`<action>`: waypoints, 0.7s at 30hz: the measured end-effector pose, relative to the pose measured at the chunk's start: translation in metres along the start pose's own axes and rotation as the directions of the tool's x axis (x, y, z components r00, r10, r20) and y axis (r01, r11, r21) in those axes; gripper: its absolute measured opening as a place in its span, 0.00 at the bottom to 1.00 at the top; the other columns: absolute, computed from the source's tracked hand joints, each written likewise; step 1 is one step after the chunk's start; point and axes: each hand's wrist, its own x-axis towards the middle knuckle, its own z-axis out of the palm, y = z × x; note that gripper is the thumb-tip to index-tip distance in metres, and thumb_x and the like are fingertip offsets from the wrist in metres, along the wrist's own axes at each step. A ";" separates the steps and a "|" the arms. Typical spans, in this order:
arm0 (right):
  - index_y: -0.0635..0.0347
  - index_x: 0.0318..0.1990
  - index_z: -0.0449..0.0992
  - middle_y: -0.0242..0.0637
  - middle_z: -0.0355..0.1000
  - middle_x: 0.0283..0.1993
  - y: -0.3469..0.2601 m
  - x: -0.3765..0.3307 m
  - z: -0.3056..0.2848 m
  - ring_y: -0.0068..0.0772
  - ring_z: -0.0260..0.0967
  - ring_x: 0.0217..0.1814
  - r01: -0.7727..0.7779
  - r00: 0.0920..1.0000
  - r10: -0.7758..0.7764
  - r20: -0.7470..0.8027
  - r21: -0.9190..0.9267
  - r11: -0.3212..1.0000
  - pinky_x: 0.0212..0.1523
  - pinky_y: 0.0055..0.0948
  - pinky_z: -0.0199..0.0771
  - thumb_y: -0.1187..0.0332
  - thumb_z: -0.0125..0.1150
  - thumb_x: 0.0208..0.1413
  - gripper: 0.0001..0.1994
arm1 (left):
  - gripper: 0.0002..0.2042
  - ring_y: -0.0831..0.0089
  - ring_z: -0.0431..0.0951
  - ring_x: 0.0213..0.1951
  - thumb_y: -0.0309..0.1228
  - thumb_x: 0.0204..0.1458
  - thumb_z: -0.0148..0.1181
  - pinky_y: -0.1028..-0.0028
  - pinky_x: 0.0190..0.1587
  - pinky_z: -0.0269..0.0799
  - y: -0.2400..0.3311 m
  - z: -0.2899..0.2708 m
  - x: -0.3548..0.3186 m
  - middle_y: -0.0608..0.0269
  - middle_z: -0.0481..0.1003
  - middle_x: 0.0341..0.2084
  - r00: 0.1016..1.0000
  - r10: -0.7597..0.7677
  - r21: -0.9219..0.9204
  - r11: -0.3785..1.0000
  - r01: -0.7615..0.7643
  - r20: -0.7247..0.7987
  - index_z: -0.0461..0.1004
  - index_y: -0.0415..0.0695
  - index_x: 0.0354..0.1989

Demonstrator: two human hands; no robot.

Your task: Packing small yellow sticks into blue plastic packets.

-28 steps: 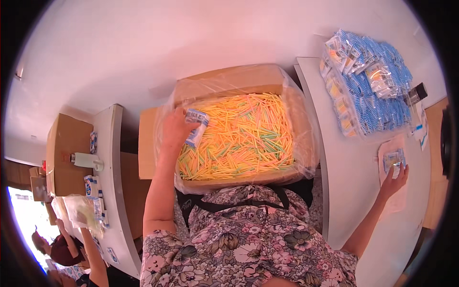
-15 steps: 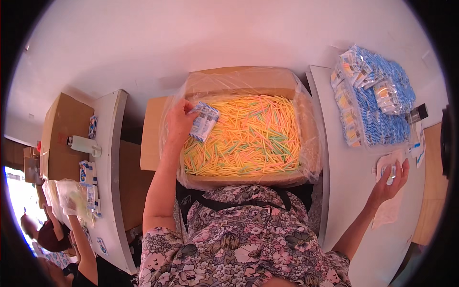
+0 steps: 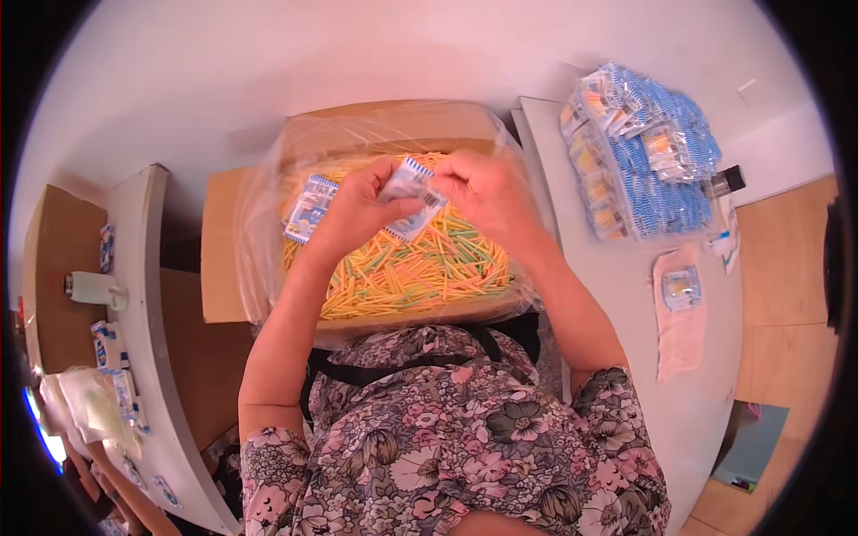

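Over an open cardboard box (image 3: 308,131) lined with clear plastic, my two hands meet at a small clear sachet (image 3: 413,213) with blue striped ends. My left hand (image 3: 362,210) pinches its left side between thumb and fingers. At its upper right, the closed fingers of my right hand (image 3: 487,198) grip the sachet. Many thin yellow, orange, pink and green sticks (image 3: 420,277) fill the box below. A second blue-and-white sachet (image 3: 313,207) shows beside my left wrist, at the left of the sticks; whether it rests on them I cannot tell.
On the right table (image 3: 617,313), a clear bag (image 3: 643,161) of several sachets stands near a pink cloth (image 3: 681,344) with one sachet (image 3: 681,288) on it. A left table (image 3: 147,304) carries a pale green bottle (image 3: 94,290), a carton (image 3: 63,241) and packets. Another person's arm (image 3: 125,487) reaches in there.
My right hand has left the pink cloth and come over the box to meet my left hand at a sachet. A second sachet now shows at the box's left. The view has shifted.
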 end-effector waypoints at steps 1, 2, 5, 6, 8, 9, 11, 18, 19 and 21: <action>0.66 0.34 0.75 0.39 0.73 0.27 0.004 0.004 -0.004 0.35 0.69 0.29 -0.011 1.000 0.011 0.002 -0.020 1.000 0.32 0.30 0.68 0.69 0.62 0.52 0.08 | 0.10 0.84 0.73 0.34 0.23 0.49 0.62 0.79 0.38 0.70 -0.003 0.002 0.002 0.69 0.77 0.29 1.000 0.005 -0.021 1.000 -0.005 0.008 0.74 0.38 0.41; 0.66 0.32 0.74 0.38 0.72 0.25 0.011 0.007 -0.006 0.35 0.67 0.27 -0.098 0.995 0.099 -0.004 0.096 0.991 0.31 0.30 0.67 0.68 0.61 0.52 0.08 | 0.10 0.84 0.73 0.34 0.25 0.52 0.60 0.79 0.39 0.70 -0.006 0.003 0.003 0.70 0.77 0.31 0.997 -0.061 -0.080 0.995 0.064 0.041 0.74 0.37 0.42; 0.66 0.32 0.74 0.39 0.70 0.27 0.042 -0.005 -0.014 0.32 0.66 0.30 -0.203 0.972 0.202 0.121 -0.006 0.979 0.34 0.29 0.67 0.67 0.62 0.52 0.09 | 0.11 0.86 0.72 0.35 0.29 0.56 0.56 0.80 0.39 0.70 -0.025 -0.002 0.006 0.70 0.77 0.32 0.996 -0.089 -0.137 0.986 0.092 0.030 0.75 0.36 0.44; 0.66 0.33 0.73 0.40 0.70 0.30 0.055 -0.010 -0.014 0.29 0.67 0.35 -0.182 0.945 0.228 0.234 -0.204 0.962 0.37 0.28 0.67 0.66 0.63 0.51 0.10 | 0.12 0.86 0.72 0.35 0.30 0.58 0.55 0.80 0.39 0.70 -0.034 -0.005 0.006 0.70 0.77 0.33 0.998 -0.056 -0.117 0.992 0.053 -0.022 0.76 0.36 0.44; 0.65 0.35 0.73 0.41 0.69 0.33 0.060 -0.035 -0.003 0.33 0.68 0.39 -0.080 0.931 0.222 0.288 -0.434 0.897 0.39 0.30 0.68 0.65 0.64 0.49 0.13 | 0.11 0.87 0.72 0.35 0.30 0.57 0.55 0.81 0.39 0.69 -0.047 -0.011 0.005 0.71 0.77 0.33 0.995 -0.069 -0.154 0.986 0.058 -0.069 0.76 0.36 0.44; 0.65 0.36 0.73 0.42 0.68 0.36 0.058 -0.047 0.002 0.38 0.68 0.43 0.046 0.915 0.214 0.341 -0.615 0.787 0.42 0.33 0.68 0.63 0.65 0.47 0.15 | 0.11 0.87 0.72 0.34 0.29 0.57 0.55 0.81 0.38 0.69 -0.054 -0.013 0.004 0.72 0.77 0.32 0.989 -0.085 -0.172 0.983 0.064 -0.118 0.76 0.36 0.44; 0.64 0.37 0.72 0.41 0.67 0.39 0.052 -0.056 0.015 0.41 0.67 0.46 0.015 0.896 0.291 0.335 -0.678 0.735 0.44 0.36 0.68 0.61 0.65 0.45 0.16 | 0.11 0.87 0.71 0.34 0.29 0.57 0.55 0.82 0.38 0.69 -0.062 -0.014 0.006 0.73 0.77 0.32 0.991 -0.051 -0.211 0.977 0.024 -0.120 0.76 0.37 0.44; 0.60 0.36 0.72 0.38 0.66 0.39 0.084 -0.073 0.046 0.39 0.63 0.46 0.090 0.918 0.274 0.285 -0.826 0.557 0.41 0.39 0.63 0.61 0.63 0.45 0.14 | 0.11 0.88 0.71 0.33 0.29 0.57 0.56 0.82 0.37 0.69 -0.070 -0.015 0.014 0.73 0.77 0.32 0.993 0.008 -0.148 0.989 -0.026 -0.120 0.76 0.38 0.45; 0.60 0.36 0.72 0.38 0.66 0.39 0.084 -0.075 0.046 0.39 0.63 0.46 0.099 0.916 0.272 0.294 -0.825 0.556 0.41 0.39 0.63 0.61 0.63 0.45 0.14 | 0.11 0.88 0.71 0.33 0.29 0.57 0.56 0.82 0.37 0.69 -0.070 -0.016 0.013 0.73 0.77 0.32 0.992 0.007 -0.152 0.988 -0.026 -0.129 0.76 0.38 0.45; 0.59 0.35 0.72 0.37 0.65 0.38 0.085 -0.078 0.044 0.38 0.62 0.44 0.148 0.934 0.186 0.306 -0.804 0.576 0.41 0.38 0.59 0.63 0.61 0.47 0.12 | 0.12 0.86 0.72 0.35 0.29 0.57 0.56 0.81 0.40 0.69 -0.068 -0.018 0.013 0.71 0.78 0.34 0.993 -0.012 -0.176 0.984 -0.010 -0.119 0.76 0.37 0.46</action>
